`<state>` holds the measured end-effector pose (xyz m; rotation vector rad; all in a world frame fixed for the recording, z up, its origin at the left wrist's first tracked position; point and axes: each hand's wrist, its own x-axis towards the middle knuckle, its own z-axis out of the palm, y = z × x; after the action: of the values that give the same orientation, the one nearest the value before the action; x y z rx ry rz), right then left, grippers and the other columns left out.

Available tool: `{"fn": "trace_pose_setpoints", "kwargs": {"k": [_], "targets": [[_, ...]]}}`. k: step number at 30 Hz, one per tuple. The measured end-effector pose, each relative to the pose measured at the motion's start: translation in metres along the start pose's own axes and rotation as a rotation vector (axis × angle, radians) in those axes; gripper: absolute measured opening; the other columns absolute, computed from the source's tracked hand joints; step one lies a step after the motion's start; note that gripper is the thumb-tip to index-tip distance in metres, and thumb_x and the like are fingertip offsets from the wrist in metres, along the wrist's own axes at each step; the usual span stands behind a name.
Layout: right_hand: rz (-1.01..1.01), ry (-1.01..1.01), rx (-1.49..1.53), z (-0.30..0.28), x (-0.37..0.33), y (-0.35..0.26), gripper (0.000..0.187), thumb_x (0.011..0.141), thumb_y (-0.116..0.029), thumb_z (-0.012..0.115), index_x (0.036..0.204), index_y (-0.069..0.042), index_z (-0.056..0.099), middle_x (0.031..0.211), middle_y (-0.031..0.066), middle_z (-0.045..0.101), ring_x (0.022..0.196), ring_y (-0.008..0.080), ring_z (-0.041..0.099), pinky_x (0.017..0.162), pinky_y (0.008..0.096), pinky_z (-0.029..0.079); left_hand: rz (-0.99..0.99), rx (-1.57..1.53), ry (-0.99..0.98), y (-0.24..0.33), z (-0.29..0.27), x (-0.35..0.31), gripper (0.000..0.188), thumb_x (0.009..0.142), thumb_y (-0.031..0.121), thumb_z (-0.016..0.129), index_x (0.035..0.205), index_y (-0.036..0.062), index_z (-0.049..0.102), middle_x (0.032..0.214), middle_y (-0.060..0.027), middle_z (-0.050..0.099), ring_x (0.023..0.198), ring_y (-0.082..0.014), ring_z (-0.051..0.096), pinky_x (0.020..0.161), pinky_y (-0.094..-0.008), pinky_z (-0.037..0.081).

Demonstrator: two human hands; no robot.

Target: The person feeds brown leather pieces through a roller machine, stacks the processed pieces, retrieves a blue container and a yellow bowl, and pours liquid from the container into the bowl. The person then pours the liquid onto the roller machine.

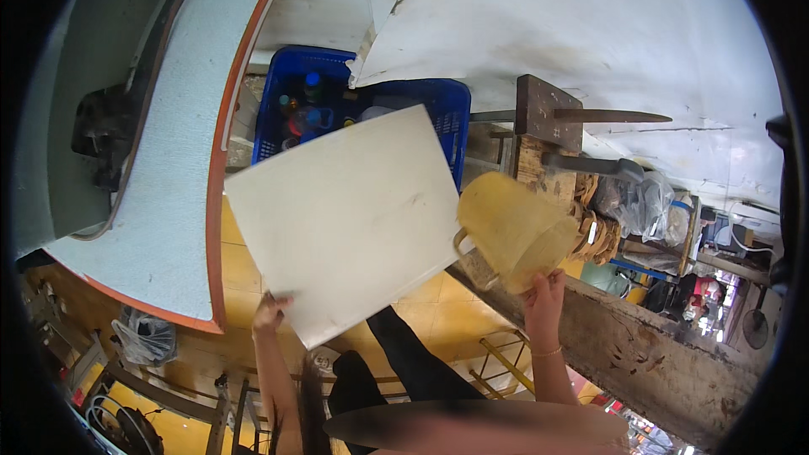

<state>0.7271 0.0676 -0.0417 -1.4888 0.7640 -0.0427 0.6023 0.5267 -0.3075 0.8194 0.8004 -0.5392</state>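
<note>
Yellow floor [428,318] beneath board [354,223] (off-white)

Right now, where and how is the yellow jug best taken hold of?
Probably by its looped handle, coming from the near side, by the person's body: the yellow jug is tipped with the loop standing out lower left, the white board crowds its left, and the right hand already holds the rim.

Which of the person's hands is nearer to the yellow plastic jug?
Right. The right hand holds the yellow jug at its rim; the left hand is apart, to the left, holding a white rectangular board by its edge.
</note>
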Motion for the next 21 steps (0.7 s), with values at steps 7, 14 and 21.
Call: {"fn": "trace_pose_setpoints", "kwargs": {"k": [7, 14, 21], "targets": [[0.178, -0.124, -0.113, 0.008, -0.013, 0.037, 0.013, 0.093, -0.005, 0.047, 0.102, -0.006, 0.038, 0.101, 0.0092, 0.054, 0.087, 0.0171, 0.062, 0.071, 0.033, 0.057, 0.025, 0.144, -0.193, 0.075, 0.05, 0.137, 0.061, 0.069, 0.002, 0.072, 0.125, -0.0056, 0.049, 0.116, -0.0119, 0.061, 0.106, -0.025, 0.059, 0.093, -0.0355, 0.047], [0.246, -0.155, -0.153, 0.001, -0.008, 0.05, 0.016, 0.093, -0.005, 0.047, 0.106, -0.008, 0.038, 0.108, 0.0074, 0.053, 0.092, 0.0186, 0.062, 0.072, 0.0342, 0.056, 0.164, 0.313, -0.11, 0.138, 0.08, 0.215, 0.061, 0.073, 0.004, 0.073, 0.128, -0.0029, 0.049, 0.116, -0.0118, 0.06, 0.107, -0.0218, 0.056, 0.095, -0.0324, 0.041], [0.226, -0.188, -0.224, 0.015, -0.014, 0.046, 0.014, 0.094, -0.006, 0.047, 0.105, -0.006, 0.038, 0.101, 0.0044, 0.051, 0.079, 0.0117, 0.058, 0.063, 0.0258, 0.052, 0.956, 1.022, 0.591, 0.151, 0.099, 0.244, 0.049, 0.079, 0.012, 0.069, 0.123, -0.002, 0.053, 0.118, -0.018, 0.06, 0.106, -0.0289, 0.057, 0.094, -0.0388, 0.043]]}}
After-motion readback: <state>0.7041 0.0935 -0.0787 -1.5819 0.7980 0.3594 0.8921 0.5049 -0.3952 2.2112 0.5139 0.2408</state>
